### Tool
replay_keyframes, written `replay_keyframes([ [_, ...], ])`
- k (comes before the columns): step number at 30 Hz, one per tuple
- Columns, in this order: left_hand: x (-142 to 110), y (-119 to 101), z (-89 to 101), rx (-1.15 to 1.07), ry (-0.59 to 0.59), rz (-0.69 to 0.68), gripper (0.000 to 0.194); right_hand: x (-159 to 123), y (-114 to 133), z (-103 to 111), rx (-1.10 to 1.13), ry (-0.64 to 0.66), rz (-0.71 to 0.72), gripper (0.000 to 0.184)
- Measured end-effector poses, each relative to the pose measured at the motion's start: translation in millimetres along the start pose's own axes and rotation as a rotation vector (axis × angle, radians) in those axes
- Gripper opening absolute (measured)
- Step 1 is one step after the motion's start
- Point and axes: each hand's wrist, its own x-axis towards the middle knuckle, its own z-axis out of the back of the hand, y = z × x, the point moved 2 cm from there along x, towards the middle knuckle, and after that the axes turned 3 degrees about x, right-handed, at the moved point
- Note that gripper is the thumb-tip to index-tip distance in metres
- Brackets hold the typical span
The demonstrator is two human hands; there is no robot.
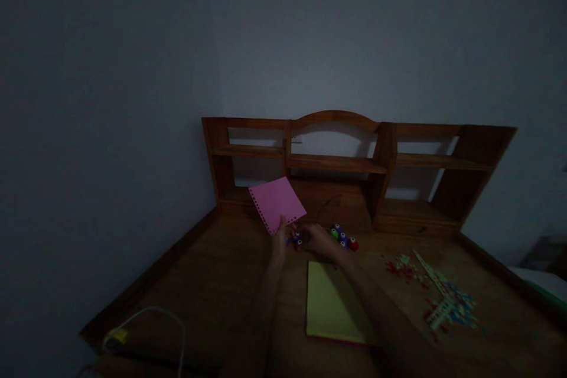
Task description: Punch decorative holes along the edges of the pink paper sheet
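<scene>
A square of pink paper (277,201) with punched holes along two edges is held upright at its lower corner by my left hand (280,239). The thumb of that hand lies against the sheet. My right hand (316,236) is beside it, fingers bent inward and partly hidden in the dim light. Between the two hands are small purple and red toy pieces with white eye-like dots (297,241); whether the right fingers grip one I cannot make out. More round toy pieces with eye dots (343,237), in purple, green and red, sit just right of my right hand.
An open notebook (334,304) with yellowish pages lies under my right forearm. Scattered small colourful pieces (456,304) with pale strips cover the table's right side. A wooden shelf unit (336,162) stands along the back. A white cable (166,311) curves at lower left.
</scene>
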Motion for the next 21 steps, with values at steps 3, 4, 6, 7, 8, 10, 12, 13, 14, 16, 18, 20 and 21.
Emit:
replay_keyframes([
  [3,-0.6,-0.6,-1.7,-0.021,0.008,-0.011,0.066,-1.5,0.4,-4.1,0.02,-0.054,0.048,0.054],
  [4,-1.2,-1.1,-2.3,-0.021,0.007,-0.019,0.065,-2.1,0.4,-5.1,0.027,-0.057,0.059,0.056],
  [6,-2.9,-2.3,-3.2,-0.017,0.007,-0.033,0.064,-3.2,0.1,-6.4,0.035,-0.055,0.063,0.056],
  [7,-3.6,-2.6,-3.3,-0.016,0.007,-0.035,0.064,-3.5,-0.2,-6.6,0.035,-0.055,0.06,0.055],
  [8,-4.2,-2.8,-3.2,-0.016,0.013,-0.033,0.064,-3.7,-0.5,-6.5,0.035,-0.055,0.056,0.053],
  [10,-4.9,-2.7,-2.8,-0.014,0.035,-0.027,0.064,-3.5,-1.3,-6.1,0.048,-0.044,0.053,0.052],
  [12,-5.1,-2.4,-2.2,-0.016,0.062,-0.028,0.065,-2.6,-2.3,-5.8,0.059,-0.011,0.045,0.046],
  [13,-5.1,-2.3,-2.0,-0.019,0.075,-0.033,0.064,-2.0,-2.9,-5.8,0.055,0.005,0.041,0.039],
  [14,-5.1,-2.3,-1.8,-0.024,0.084,-0.04,0.064,-1.5,-3.4,-5.8,0.044,0.018,0.041,0.031],
  [16,-5.1,-2.3,-1.6,-0.028,0.091,-0.044,0.064,-0.4,-4.3,-5.8,0.019,0.027,0.05,0.018],
  [18,-4.8,-1.6,-1.7,-0.022,0.09,-0.027,0.065,0.3,-5.0,-5.7,0.015,0.036,0.058,0.015],
  [20,-3.6,-0.1,-1.3,-0.014,0.075,-0.007,0.066,0.6,-6.1,-5.4,0.029,0.053,0.048,0.016],
  [21,-2.5,0.7,-0.9,-0.011,0.06,-0.007,0.066,0.6,-6.7,-4.9,0.039,0.064,0.04,0.016],
])
